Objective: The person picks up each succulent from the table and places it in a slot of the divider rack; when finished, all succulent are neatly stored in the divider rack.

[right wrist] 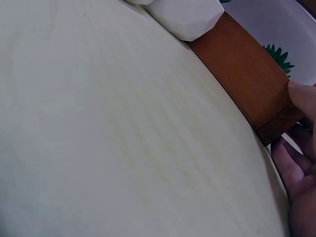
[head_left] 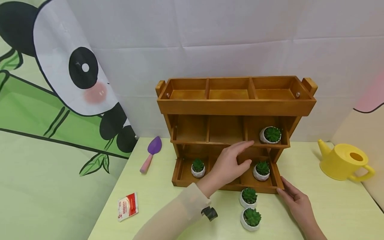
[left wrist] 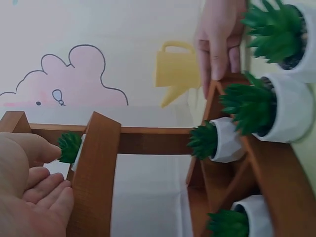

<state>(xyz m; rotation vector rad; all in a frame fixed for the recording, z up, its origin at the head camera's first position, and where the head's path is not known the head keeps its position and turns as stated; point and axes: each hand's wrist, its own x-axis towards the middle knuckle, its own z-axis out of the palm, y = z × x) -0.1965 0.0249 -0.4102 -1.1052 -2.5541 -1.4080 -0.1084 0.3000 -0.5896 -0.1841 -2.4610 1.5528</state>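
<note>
Nearest, on the pale table [head_left: 144,195], we record 2 succulents in white pots: the front succulent [head_left: 251,219] and, just beyond it, the second succulent [head_left: 248,198], close before the shelf. Well to the left lies a red-and-white packet [head_left: 128,206]. We find the right hand [head_left: 297,201] gripping the right front corner of the wooden shelf [head_left: 237,108], thumb and fingers bent about it. The left hand [head_left: 229,163] reaches across the bottom tier; its thumb and fingers stand apart, a clear gap between them, and grasp nothing. Behind it, the bottom tier carries the left succulent [head_left: 198,168] and the right succulent [head_left: 262,170], 1 in each end compartment. To the shelf's left lies a trowel [head_left: 154,147]; to its right stands a yellow watering can [head_left: 342,163]. On the middle tier, we note the upper succulent [head_left: 271,135] in the right compartment, near the left fingertips. A printed cloth [head_left: 225,46] hangs behind.
</note>
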